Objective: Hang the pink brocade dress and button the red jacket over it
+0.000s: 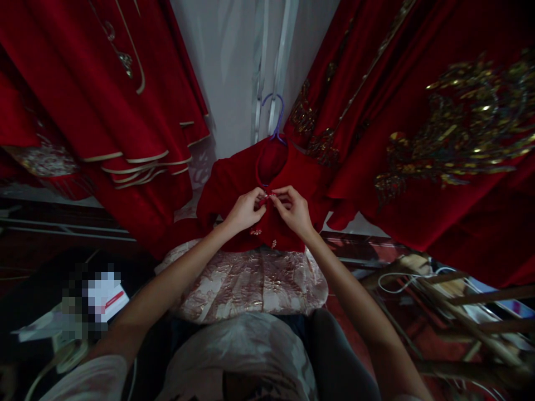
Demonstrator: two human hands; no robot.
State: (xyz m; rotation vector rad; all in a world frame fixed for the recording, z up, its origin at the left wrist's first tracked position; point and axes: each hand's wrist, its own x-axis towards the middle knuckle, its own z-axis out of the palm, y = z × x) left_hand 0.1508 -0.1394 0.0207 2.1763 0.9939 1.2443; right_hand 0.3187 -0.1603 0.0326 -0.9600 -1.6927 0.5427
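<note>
A short red jacket (234,178) hangs in front of me on a purple hanger (278,120), its neck opening facing up. My left hand (249,209) pinches the jacket's front edge just below the neck. Close against it, my right hand (291,207) pinches the opposite edge with thumb and fingertips. Whatever small fastening lies between the fingertips is too small to make out. Lower on the jacket front sit two small ornate gold clasps, one (256,232) to the left and another (273,244) near the middle. A pale pink brocade skirt (251,278) spreads below the jacket.
Red garments with pale trim (146,111) hang at the left. At the right hangs a red garment with gold sequin embroidery (468,128). A wooden rack (472,328) with cables stands low right. A white box (115,303) lies on a dark surface at lower left.
</note>
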